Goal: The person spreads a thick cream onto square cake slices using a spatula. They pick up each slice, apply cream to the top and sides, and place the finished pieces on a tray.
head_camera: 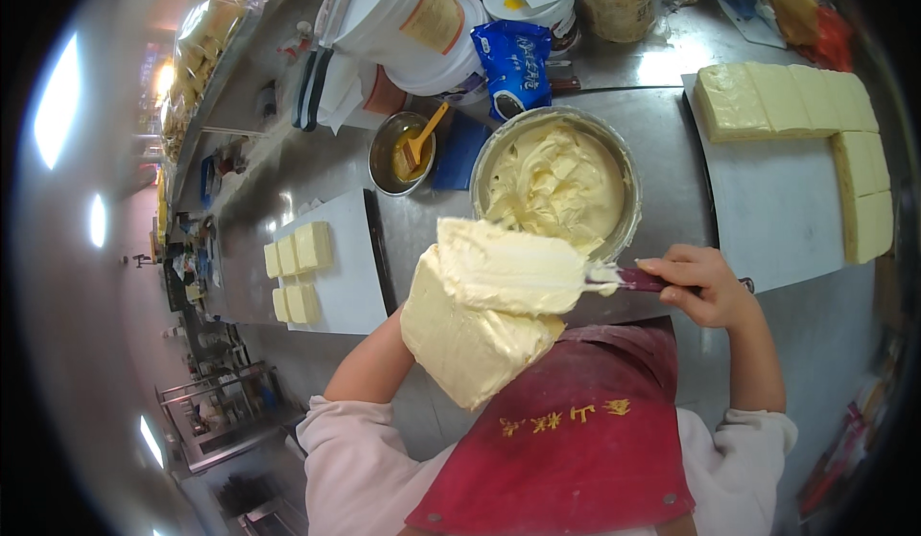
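My right hand (694, 284) grips the purple handle of a wide spatula (640, 279). Its blade (511, 266) is coated in pale cream and lies over the upper edge of a cream-covered square cake (471, 349). From the left, my forearm (370, 363) reaches beneath this cake, which is held tilted above the front of the table. The cake hides my left hand. Just beyond the blade stands a round metal bowl (633, 198) of thick, pale yellow cream (557, 176).
Cream-coated blocks (788, 101) line two edges of a paper-covered tray (781, 205) at right. Smaller blocks (306, 245) sit on the left tray (345, 263). Beyond are a small bowl (378, 166) with a brush (426, 135), a blue packet (512, 65) and white buckets (381, 14).
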`<state>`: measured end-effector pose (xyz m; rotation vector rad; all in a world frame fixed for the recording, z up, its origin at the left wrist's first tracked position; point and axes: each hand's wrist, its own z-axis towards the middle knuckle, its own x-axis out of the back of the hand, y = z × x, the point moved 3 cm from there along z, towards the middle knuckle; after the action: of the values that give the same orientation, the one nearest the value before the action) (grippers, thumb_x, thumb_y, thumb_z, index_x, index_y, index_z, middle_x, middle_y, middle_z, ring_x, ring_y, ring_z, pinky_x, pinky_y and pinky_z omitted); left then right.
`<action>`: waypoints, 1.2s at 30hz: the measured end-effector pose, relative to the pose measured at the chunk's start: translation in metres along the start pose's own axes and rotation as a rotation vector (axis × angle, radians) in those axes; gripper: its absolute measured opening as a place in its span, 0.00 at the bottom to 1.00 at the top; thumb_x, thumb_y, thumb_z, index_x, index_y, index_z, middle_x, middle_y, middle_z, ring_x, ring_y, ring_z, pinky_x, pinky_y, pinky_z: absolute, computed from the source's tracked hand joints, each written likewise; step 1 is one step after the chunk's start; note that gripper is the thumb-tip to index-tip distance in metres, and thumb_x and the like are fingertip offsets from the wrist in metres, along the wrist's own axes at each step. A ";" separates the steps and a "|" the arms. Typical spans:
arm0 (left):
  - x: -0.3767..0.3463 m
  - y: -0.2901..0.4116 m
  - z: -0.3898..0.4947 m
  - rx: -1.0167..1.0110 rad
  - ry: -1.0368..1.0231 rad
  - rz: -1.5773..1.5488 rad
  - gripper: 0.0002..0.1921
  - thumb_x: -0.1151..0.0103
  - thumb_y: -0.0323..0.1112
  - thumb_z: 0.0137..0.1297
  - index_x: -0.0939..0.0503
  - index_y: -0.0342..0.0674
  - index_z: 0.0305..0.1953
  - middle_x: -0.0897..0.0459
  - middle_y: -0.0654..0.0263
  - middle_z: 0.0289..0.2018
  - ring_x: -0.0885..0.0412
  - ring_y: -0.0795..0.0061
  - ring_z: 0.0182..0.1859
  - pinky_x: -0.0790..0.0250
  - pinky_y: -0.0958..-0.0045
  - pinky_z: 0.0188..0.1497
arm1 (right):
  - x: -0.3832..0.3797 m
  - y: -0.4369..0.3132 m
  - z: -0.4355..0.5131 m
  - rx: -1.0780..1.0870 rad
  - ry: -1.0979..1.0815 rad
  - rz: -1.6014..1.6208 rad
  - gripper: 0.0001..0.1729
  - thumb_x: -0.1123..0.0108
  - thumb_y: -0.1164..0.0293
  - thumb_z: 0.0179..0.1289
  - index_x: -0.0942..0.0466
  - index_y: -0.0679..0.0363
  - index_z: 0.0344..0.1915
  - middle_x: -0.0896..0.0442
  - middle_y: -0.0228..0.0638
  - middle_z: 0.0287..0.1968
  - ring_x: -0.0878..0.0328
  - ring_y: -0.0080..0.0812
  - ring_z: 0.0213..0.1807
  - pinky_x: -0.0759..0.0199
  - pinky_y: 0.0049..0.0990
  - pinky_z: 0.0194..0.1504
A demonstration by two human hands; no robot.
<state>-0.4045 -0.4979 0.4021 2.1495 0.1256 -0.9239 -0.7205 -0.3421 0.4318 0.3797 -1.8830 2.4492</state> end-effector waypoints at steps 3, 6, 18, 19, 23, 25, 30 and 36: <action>-0.002 -0.008 0.001 0.032 0.001 0.001 0.21 0.56 0.50 0.73 0.32 0.46 0.60 0.25 0.61 0.53 0.23 0.64 0.54 0.27 0.58 0.57 | -0.007 0.005 0.005 -0.128 0.006 -0.118 0.23 0.38 0.75 0.59 0.23 0.61 0.56 0.25 0.38 0.29 0.28 0.36 0.27 0.34 0.29 0.30; 0.002 -0.009 -0.005 0.056 -0.005 0.006 0.20 0.56 0.50 0.73 0.32 0.47 0.59 0.25 0.61 0.52 0.23 0.64 0.53 0.27 0.58 0.56 | -0.007 0.016 0.016 -0.198 0.049 -0.152 0.21 0.40 0.73 0.62 0.24 0.62 0.56 0.25 0.39 0.29 0.28 0.36 0.29 0.34 0.29 0.33; 0.031 0.030 -0.008 0.153 0.015 0.016 0.19 0.56 0.49 0.73 0.32 0.47 0.59 0.24 0.61 0.51 0.22 0.65 0.52 0.26 0.58 0.55 | 0.022 -0.018 0.013 -0.289 -0.225 -0.076 0.19 0.44 0.69 0.66 0.23 0.62 0.55 0.23 0.41 0.28 0.26 0.39 0.30 0.34 0.30 0.34; 0.032 0.032 -0.007 0.160 0.016 0.017 0.19 0.56 0.49 0.73 0.31 0.47 0.59 0.24 0.61 0.51 0.22 0.65 0.52 0.26 0.58 0.55 | 0.027 -0.023 0.010 -0.302 -0.249 -0.123 0.19 0.44 0.69 0.66 0.23 0.62 0.55 0.23 0.41 0.28 0.26 0.39 0.29 0.34 0.31 0.33; 0.044 0.042 -0.012 0.191 0.024 0.006 0.19 0.56 0.49 0.73 0.31 0.48 0.58 0.24 0.61 0.50 0.22 0.65 0.52 0.26 0.58 0.55 | 0.051 -0.044 -0.013 -0.347 -0.276 -0.107 0.19 0.42 0.67 0.64 0.21 0.63 0.53 0.23 0.41 0.25 0.26 0.40 0.27 0.35 0.31 0.30; 0.054 0.039 -0.015 0.205 0.030 -0.004 0.19 0.56 0.48 0.73 0.31 0.48 0.58 0.24 0.61 0.50 0.22 0.65 0.52 0.26 0.58 0.55 | 0.060 -0.050 -0.026 -0.393 -0.296 -0.108 0.19 0.41 0.67 0.63 0.20 0.64 0.51 0.24 0.40 0.24 0.27 0.38 0.25 0.36 0.31 0.29; 0.079 0.037 -0.009 0.078 0.219 0.128 0.17 0.52 0.47 0.72 0.28 0.45 0.55 0.22 0.61 0.51 0.20 0.66 0.51 0.24 0.60 0.53 | 0.045 -0.033 -0.032 -0.367 -0.096 0.018 0.19 0.39 0.68 0.61 0.20 0.64 0.51 0.25 0.37 0.23 0.29 0.31 0.25 0.38 0.28 0.29; 0.063 0.044 -0.004 -0.157 0.077 1.003 0.17 0.53 0.45 0.73 0.30 0.45 0.57 0.23 0.61 0.52 0.22 0.68 0.54 0.25 0.61 0.55 | 0.012 -0.013 -0.027 -0.278 0.011 0.035 0.20 0.38 0.71 0.59 0.20 0.63 0.52 0.24 0.37 0.25 0.29 0.31 0.26 0.38 0.27 0.30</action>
<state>-0.3401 -0.5383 0.3897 1.7472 -0.7514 -0.2242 -0.7344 -0.3139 0.4405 0.3225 -2.2010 2.1588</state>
